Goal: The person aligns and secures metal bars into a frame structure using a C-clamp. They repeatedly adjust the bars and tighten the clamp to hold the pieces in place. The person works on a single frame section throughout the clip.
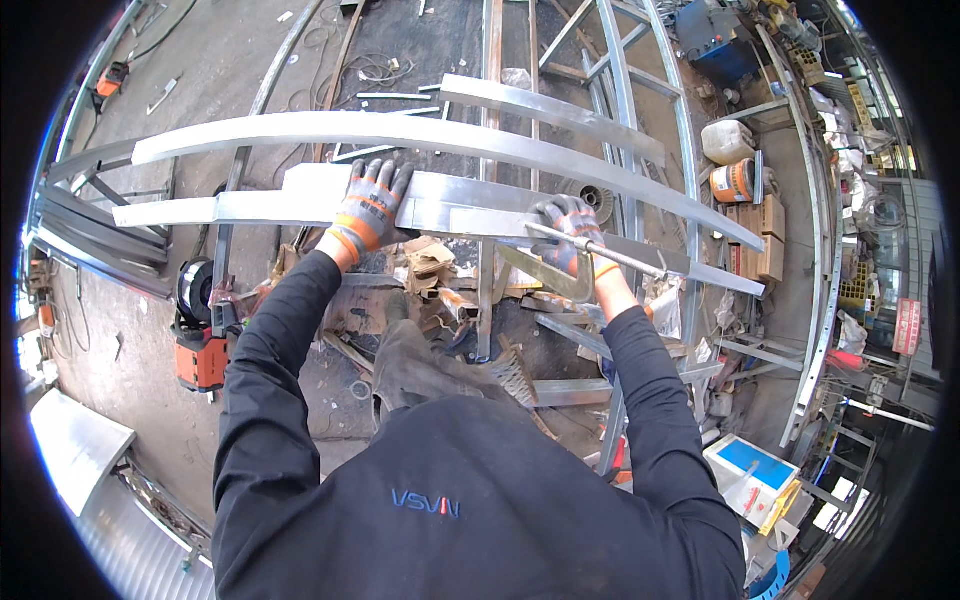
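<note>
Shiny, slightly bowed metal strips lie side by side across the view in front of me. My left hand (372, 212), in a grey and orange glove, is closed over the wide inner strip (455, 190), fingers across its top and thumb near its close edge. Further right, my right hand (572, 232), gloved alike, is closed at a C-clamp (575, 285). The clamp's long screw crosses over that glove and its greenish frame hangs on the near side of the strips; its exact grip is partly hidden. Beyond both hands runs a longer curved strip (330, 128).
Steel frame rails (490, 60) run under the strips, with scraps and cardboard (430, 262) below. An orange machine (200, 360) with a wire spool stands left. A white jug (727, 142), an orange bucket (733, 182) and brown boxes (770, 240) are right. Cables lie on the floor.
</note>
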Demonstrator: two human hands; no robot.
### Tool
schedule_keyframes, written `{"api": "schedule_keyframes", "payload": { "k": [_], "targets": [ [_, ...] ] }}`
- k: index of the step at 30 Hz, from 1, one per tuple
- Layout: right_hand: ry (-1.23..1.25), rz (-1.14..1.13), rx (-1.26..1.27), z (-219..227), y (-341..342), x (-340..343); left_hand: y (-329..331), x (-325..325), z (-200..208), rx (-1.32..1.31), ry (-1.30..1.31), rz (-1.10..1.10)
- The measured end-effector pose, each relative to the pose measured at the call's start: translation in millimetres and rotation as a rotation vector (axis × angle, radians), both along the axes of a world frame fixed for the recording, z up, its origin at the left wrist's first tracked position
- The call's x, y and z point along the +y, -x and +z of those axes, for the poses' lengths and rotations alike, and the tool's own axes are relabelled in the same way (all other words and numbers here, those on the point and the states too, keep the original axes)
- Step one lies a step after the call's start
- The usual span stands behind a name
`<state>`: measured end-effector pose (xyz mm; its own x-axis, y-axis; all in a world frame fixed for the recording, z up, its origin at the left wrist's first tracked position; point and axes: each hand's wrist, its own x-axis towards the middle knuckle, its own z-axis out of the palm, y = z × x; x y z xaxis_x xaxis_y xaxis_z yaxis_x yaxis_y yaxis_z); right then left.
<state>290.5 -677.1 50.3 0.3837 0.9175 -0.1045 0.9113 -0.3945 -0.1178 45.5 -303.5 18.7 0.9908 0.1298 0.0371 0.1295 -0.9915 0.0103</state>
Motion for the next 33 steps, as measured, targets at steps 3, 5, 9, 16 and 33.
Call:
{"api": "schedule_keyframes", "payload": {
  "k": [3,5,9,16,33],
  "targets": [
    [0.042,0.051,0.045,3.2,4.7,6.5,1.0,-1.0,-1.4,-0.001,-0.005,-0.004],
    [0.025,0.076,0.057,5.7,6.2,5.8,0.5,-1.2,-2.0,0.019,0.01,0.008],
    [0.047,0.09,0.073,8.2,3.3,5.8,-1.1,-0.8,-1.0,0.101,-0.002,0.023],
    [0.064,0.075,0.138,0.2,0.3,10.4,0.5,-2.1,0.6,0.041,-0.025,0.004],
    [0.065,0.152,0.052,5.1,5.7,17.7,-2.4,0.2,-3.9,0.126,-0.013,0.026]
  ]
}}
